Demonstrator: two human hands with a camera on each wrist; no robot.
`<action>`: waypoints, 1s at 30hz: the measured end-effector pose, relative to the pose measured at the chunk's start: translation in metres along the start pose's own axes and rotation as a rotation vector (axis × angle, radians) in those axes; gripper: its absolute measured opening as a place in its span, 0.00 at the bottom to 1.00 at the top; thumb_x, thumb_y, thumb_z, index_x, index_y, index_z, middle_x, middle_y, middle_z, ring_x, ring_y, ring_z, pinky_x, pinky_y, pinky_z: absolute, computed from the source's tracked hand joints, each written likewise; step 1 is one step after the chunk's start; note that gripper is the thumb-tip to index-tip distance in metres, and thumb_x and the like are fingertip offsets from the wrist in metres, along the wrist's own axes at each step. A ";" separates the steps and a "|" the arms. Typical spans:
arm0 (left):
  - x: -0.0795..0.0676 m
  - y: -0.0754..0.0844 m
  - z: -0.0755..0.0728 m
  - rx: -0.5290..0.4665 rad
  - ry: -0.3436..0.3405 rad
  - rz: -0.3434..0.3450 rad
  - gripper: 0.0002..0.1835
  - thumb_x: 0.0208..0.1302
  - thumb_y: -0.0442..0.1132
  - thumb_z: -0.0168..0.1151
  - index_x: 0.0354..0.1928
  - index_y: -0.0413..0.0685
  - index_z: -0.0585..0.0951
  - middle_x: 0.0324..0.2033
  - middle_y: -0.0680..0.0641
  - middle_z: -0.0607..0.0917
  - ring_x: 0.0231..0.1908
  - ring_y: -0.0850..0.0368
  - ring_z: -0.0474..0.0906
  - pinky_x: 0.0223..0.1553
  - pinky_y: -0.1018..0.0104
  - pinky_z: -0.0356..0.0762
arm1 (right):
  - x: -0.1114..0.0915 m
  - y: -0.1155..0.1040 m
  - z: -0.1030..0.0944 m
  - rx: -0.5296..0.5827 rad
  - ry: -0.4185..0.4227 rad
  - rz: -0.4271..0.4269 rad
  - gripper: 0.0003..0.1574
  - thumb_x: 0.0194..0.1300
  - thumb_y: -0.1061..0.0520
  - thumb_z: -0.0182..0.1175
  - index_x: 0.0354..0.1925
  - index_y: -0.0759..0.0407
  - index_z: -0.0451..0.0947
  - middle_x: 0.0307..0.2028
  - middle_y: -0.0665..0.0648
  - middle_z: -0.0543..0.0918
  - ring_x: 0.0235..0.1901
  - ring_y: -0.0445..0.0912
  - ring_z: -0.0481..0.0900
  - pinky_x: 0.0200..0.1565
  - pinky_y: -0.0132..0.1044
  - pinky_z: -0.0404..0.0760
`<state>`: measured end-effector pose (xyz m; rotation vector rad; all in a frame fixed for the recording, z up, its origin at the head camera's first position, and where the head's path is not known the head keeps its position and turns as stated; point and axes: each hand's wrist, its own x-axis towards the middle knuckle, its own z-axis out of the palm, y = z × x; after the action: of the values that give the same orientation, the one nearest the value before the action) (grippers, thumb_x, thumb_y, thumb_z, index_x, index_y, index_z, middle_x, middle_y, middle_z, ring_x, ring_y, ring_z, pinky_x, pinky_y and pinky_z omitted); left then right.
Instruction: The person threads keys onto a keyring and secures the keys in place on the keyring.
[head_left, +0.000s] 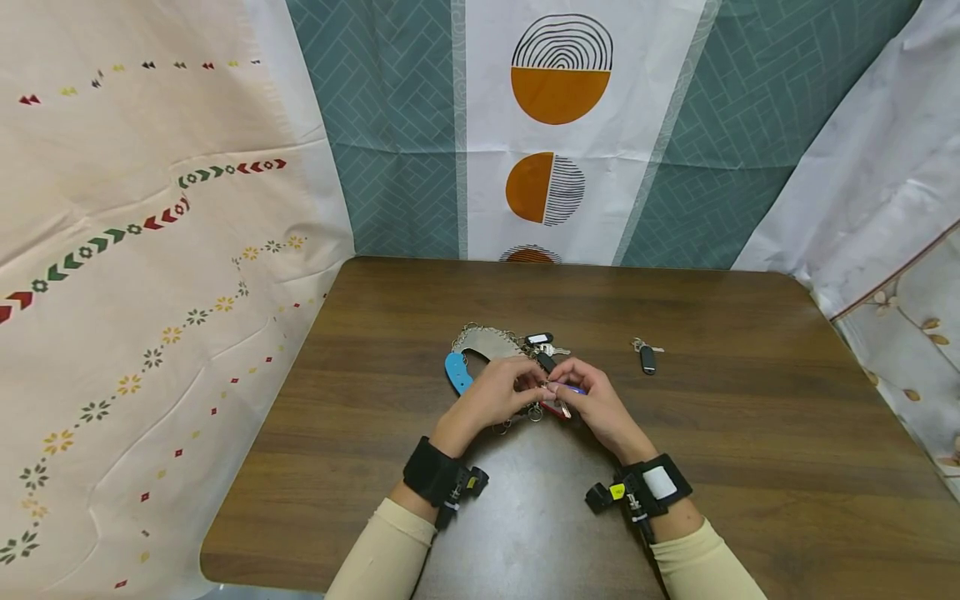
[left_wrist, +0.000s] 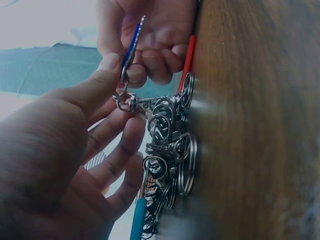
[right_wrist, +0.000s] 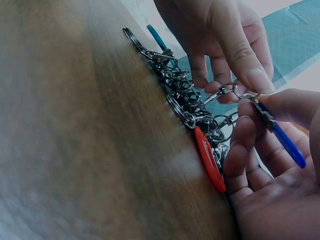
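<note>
Both hands meet over a chain of metal rings and clasps (left_wrist: 162, 120) on the table. My left hand (head_left: 498, 392) pinches a small metal ring (left_wrist: 120, 102) beside a swivel clasp (left_wrist: 132, 102) of the chain, between thumb and fingers. In my right hand (head_left: 596, 400), thumb and fingers pinch a blue key tag (right_wrist: 285, 142) with a key against it. The tag's ring end lies close to the left thumb; whether it is hooked onto the clasp I cannot tell. A red tag (right_wrist: 209, 159) hangs from the chain below the right fingers.
Left of the hands, the chain curves round a light grey piece (head_left: 487, 340) with a light blue tag (head_left: 457, 372). Keys (head_left: 557, 351) and a black tag (head_left: 538, 338) lie behind the hands. Another key with a black tag (head_left: 648, 360) lies apart on the brown table (head_left: 750, 433).
</note>
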<state>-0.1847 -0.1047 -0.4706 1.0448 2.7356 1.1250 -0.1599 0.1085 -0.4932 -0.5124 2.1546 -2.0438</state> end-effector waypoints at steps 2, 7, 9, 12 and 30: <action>0.000 0.000 0.000 -0.017 -0.011 -0.011 0.12 0.67 0.50 0.70 0.46 0.55 0.85 0.33 0.57 0.84 0.34 0.67 0.78 0.37 0.71 0.79 | 0.000 0.000 0.000 0.007 0.010 0.003 0.10 0.73 0.65 0.60 0.49 0.70 0.74 0.34 0.54 0.81 0.36 0.45 0.77 0.37 0.30 0.79; -0.001 0.001 -0.001 -0.040 -0.033 -0.010 0.12 0.65 0.47 0.72 0.48 0.55 0.85 0.32 0.57 0.84 0.33 0.67 0.78 0.37 0.70 0.80 | 0.000 -0.001 0.001 0.013 0.028 0.006 0.11 0.73 0.63 0.61 0.48 0.69 0.73 0.34 0.52 0.81 0.35 0.44 0.76 0.36 0.29 0.78; -0.001 0.002 -0.002 -0.047 -0.037 -0.008 0.12 0.65 0.47 0.72 0.48 0.55 0.85 0.32 0.57 0.84 0.33 0.66 0.78 0.37 0.70 0.79 | 0.000 -0.001 0.001 0.011 0.031 0.001 0.12 0.73 0.63 0.62 0.48 0.70 0.73 0.34 0.53 0.81 0.36 0.44 0.76 0.36 0.29 0.77; -0.001 0.002 -0.002 -0.051 -0.038 -0.011 0.12 0.65 0.47 0.72 0.47 0.55 0.85 0.32 0.57 0.84 0.33 0.66 0.78 0.37 0.70 0.79 | 0.000 -0.001 0.001 0.010 0.034 -0.004 0.13 0.73 0.63 0.62 0.48 0.71 0.72 0.34 0.54 0.81 0.36 0.45 0.76 0.35 0.28 0.77; -0.001 0.001 -0.003 -0.010 -0.013 0.026 0.09 0.68 0.50 0.68 0.43 0.55 0.85 0.31 0.56 0.84 0.33 0.66 0.78 0.36 0.70 0.78 | 0.000 -0.001 0.001 0.047 0.009 0.015 0.12 0.72 0.65 0.61 0.48 0.75 0.73 0.36 0.51 0.85 0.37 0.44 0.79 0.38 0.29 0.79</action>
<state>-0.1842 -0.1069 -0.4677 1.0857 2.7119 1.1301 -0.1596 0.1070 -0.4922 -0.4814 2.1032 -2.0872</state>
